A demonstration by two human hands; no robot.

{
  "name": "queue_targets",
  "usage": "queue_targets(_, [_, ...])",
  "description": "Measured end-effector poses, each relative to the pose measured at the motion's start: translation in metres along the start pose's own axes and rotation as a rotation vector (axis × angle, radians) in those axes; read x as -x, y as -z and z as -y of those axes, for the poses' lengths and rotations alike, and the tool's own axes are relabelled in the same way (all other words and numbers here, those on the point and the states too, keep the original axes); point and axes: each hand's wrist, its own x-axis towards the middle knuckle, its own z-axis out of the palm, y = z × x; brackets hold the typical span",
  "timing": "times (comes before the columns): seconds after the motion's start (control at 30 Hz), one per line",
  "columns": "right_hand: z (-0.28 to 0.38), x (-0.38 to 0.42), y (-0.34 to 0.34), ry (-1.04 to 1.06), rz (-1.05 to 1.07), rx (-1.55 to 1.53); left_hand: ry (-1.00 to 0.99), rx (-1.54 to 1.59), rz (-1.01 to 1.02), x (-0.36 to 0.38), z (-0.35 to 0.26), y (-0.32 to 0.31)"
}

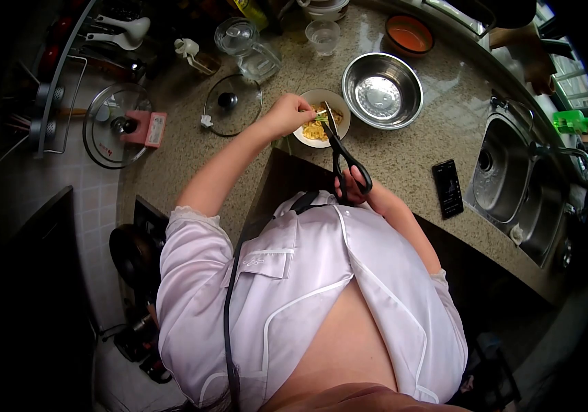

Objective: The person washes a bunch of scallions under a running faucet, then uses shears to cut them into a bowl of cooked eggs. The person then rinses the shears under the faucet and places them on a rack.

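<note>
My left hand [288,115] pinches a thin green scallion [321,116] over a white bowl [300,138]. Yellow food in small pieces, which looks like scrambled egg [315,131], lies in the bowl. Black-handled kitchen scissors [336,141] are gripped by my right hand [354,185] at the counter's front edge. Their blades point away from me, parted over the bowl, close beside the scallion and my left fingertips.
A steel basin [382,89] stands right of the bowl, with an orange-red bowl [409,36] behind it. A glass lid [233,105] and a glass jug [259,62] are at left. A phone [448,189] lies near the double sink [499,161].
</note>
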Motion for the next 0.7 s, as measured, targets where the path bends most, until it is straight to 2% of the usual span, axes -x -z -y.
queue_targets(0.17, [0.004, -0.003, -0.001, -0.005, -0.054, 0.027, 0.013, -0.112, 0.113, 0.000, 0.005, -0.002])
queue_targets(0.3, [0.007, -0.002, -0.003, -0.017, -0.089, 0.045, 0.064, -0.129, 0.103, 0.005, -0.007, 0.002])
queue_targets(0.6, [0.004, -0.001, 0.004, -0.040, -0.140, 0.073, -0.010, -0.243, 0.149, 0.002, -0.006, 0.002])
queue_targets(0.7, [0.009, 0.004, -0.003, -0.053, -0.184, 0.070, 0.066, -0.223, 0.183, 0.001, -0.004, 0.001])
